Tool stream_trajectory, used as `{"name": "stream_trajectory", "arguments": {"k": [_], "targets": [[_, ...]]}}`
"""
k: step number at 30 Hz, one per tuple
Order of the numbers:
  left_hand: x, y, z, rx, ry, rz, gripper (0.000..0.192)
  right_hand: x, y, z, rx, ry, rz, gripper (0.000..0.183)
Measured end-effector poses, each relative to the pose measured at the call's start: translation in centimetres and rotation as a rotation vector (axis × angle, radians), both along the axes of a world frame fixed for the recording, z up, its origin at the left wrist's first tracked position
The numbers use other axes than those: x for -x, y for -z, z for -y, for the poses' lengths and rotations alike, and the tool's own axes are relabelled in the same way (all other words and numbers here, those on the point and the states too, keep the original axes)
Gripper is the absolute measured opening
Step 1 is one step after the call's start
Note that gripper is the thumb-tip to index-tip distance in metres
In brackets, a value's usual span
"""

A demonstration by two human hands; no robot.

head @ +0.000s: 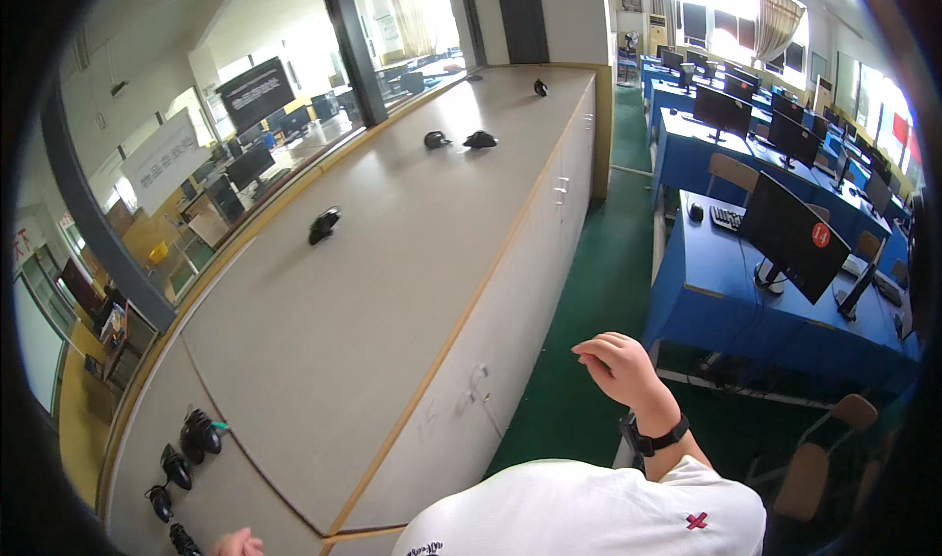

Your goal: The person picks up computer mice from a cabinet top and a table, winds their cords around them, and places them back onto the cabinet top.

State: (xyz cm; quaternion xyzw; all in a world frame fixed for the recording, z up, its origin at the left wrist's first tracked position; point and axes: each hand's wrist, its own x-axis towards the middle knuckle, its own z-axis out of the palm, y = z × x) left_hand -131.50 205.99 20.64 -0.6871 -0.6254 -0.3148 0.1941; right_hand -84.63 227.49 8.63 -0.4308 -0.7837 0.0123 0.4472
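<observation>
My right hand [618, 368], with a black watch on the wrist, hangs in the air beside the cabinet, loosely curled with a gap between thumb and fingers and nothing in it. Only part of my left hand [239, 543] shows at the bottom edge, over the near end of the grey countertop [353, 328]; its grip is cut off. Close to it lies a row of black computer mice with bundled cables, among them one mouse [175, 468] and another [200, 435] with a green tie. Farther along the countertop rests a black mouse [324, 225], then two more mice [437, 139] [480, 140].
A small black object [541, 87] sits at the counter's far end. Windows [287, 114] border its left side. White cabinet doors [471, 409] with handles face a green-floored aisle [589, 276]. Blue desks [721, 313] with monitors [793, 236] and wooden chairs [804, 481] stand on the right.
</observation>
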Motion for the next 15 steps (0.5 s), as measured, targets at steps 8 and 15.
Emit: {"name": "stream_trajectory", "arguments": {"k": [8,15], "targets": [[-8.4,-11.7,-15.3,0.172,0.168,-0.244,0.013,-9.4,1.5,-3.4,0.161,0.077,-0.153,0.015],[-14.4,-16.1,-37.8,0.572,0.213,-0.044,0.020,-13.0,3.2,-4.7,0.338,0.168,-0.379,0.015]]}}
